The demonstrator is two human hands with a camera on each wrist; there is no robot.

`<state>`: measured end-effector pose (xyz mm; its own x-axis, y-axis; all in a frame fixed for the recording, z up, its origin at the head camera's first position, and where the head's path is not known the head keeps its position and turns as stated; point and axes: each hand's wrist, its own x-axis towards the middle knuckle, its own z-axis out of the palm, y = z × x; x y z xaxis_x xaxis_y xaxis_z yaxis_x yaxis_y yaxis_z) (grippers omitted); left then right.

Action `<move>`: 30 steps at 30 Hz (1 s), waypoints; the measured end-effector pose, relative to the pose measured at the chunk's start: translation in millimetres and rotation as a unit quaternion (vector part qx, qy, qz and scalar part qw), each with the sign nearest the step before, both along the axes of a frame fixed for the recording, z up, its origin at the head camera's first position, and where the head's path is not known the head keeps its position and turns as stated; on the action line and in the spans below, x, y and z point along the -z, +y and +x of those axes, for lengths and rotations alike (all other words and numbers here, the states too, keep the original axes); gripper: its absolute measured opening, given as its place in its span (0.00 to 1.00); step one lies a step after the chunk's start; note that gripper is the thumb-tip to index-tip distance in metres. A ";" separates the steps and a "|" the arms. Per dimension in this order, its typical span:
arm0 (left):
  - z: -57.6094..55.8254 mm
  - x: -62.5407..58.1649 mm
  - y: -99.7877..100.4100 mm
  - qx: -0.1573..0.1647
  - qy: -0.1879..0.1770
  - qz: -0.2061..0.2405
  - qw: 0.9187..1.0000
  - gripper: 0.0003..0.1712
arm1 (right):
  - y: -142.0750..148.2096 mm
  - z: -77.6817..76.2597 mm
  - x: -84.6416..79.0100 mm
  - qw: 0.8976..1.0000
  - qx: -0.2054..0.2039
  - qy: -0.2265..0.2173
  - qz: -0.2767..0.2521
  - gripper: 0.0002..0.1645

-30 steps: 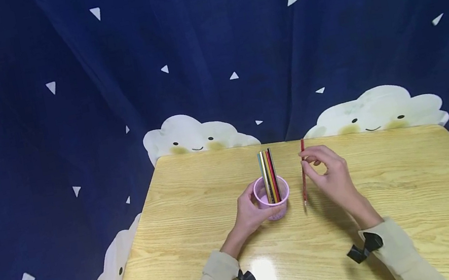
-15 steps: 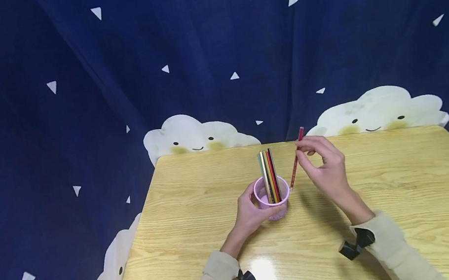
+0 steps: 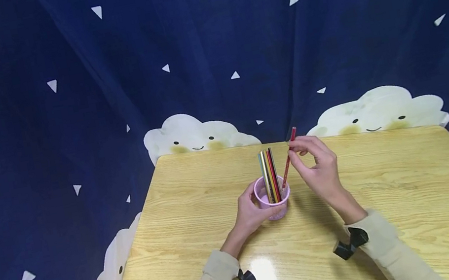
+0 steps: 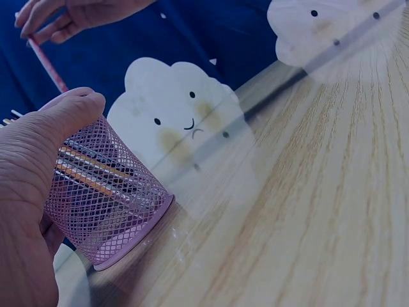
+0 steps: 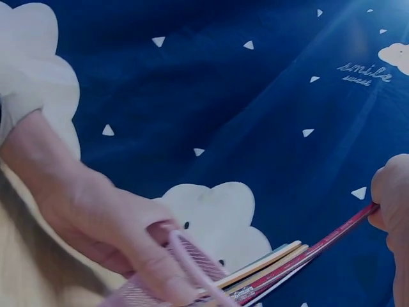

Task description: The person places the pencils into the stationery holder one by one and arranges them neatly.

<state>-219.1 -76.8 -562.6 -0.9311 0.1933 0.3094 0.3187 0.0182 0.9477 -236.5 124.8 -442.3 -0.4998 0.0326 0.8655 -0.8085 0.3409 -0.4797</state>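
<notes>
My left hand (image 3: 253, 212) grips a pink mesh pencil cup (image 4: 105, 198) around its side, thumb near the rim. Several pencils (image 3: 269, 174) of different colours stand in the cup, leaning together. Above and right of it, my right hand (image 3: 319, 166) pinches a red pencil (image 3: 289, 158) near its upper end between thumb and fingers. The pencil slants down to the left, and its lower end is at the cup's right side, inside the rim in the head view. In the right wrist view the red pencil (image 5: 319, 246) overlaps the other pencils.
Both hands are over a light wood-grain table (image 3: 417, 186). Behind it hangs a dark blue curtain (image 3: 198, 39) with white triangles and smiling clouds. Black wrist cameras (image 3: 350, 244) sit at both sleeve cuffs. A bright reflection lies on the table's near part.
My right hand has moved left with the red pencil, which has tilted, and its lower end has gone from beside the cup to inside its rim. The left hand and cup have stayed put.
</notes>
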 end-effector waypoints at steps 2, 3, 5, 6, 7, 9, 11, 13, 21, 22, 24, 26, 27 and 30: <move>0.3 0.4 0.3 0.001 -0.002 0.001 1.000 0.52 | -2.5 -0.9 6.5 1.000 -0.006 -0.007 0.012 0.17; 0.6 -0.6 0.5 0.002 -0.004 0.000 1.000 0.52 | -3.8 -1.0 9.5 1.000 -0.008 -0.012 0.019 0.17; 4.1 -7.1 0.6 0.004 -0.005 0.001 1.000 0.51 | -6.3 -0.9 15.0 0.999 -0.014 -0.022 0.032 0.18; 6.1 -10.8 0.5 0.005 -0.003 0.002 1.000 0.50 | -7.4 -0.8 17.3 0.999 -0.017 -0.028 0.039 0.18; 8.2 -14.6 0.6 0.006 -0.004 0.003 1.000 0.50 | -8.1 -0.5 19.4 0.998 -0.019 -0.036 0.046 0.17; 7.8 -14.4 -0.4 0.009 -0.001 0.006 1.000 0.49 | -10.1 0.0 22.7 0.997 -0.026 -0.048 0.057 0.18; 6.4 -11.1 -1.4 0.010 0.004 0.005 1.000 0.49 | -11.8 0.0 25.5 0.996 -0.031 -0.057 0.069 0.18; 2.1 -3.2 -2.5 0.010 0.002 -0.003 1.000 0.49 | -13.7 -0.3 28.3 0.994 -0.035 -0.062 0.080 0.18; 0.8 0.2 -3.0 0.000 0.001 -0.019 1.000 0.49 | -21.9 1.1 38.6 0.986 -0.034 -0.106 0.122 0.16; 0.8 0.3 -2.9 0.000 0.001 -0.019 1.000 0.49 | -22.8 1.7 39.6 0.985 -0.034 -0.113 0.125 0.16; 0.5 0.8 -2.7 0.002 0.003 -0.014 1.000 0.49 | -24.6 3.2 41.4 0.983 -0.035 -0.124 0.129 0.15; -0.2 1.3 -2.5 0.005 0.007 -0.009 1.000 0.49 | -26.1 4.2 42.8 0.982 -0.034 -0.132 0.132 0.15; -0.5 1.6 -2.3 0.006 0.008 -0.006 1.000 0.48 | -26.6 4.7 43.1 0.982 -0.033 -0.134 0.132 0.15; -0.9 1.8 -2.3 0.008 0.010 -0.001 1.000 0.48 | -27.5 5.5 43.9 0.981 -0.032 -0.137 0.133 0.15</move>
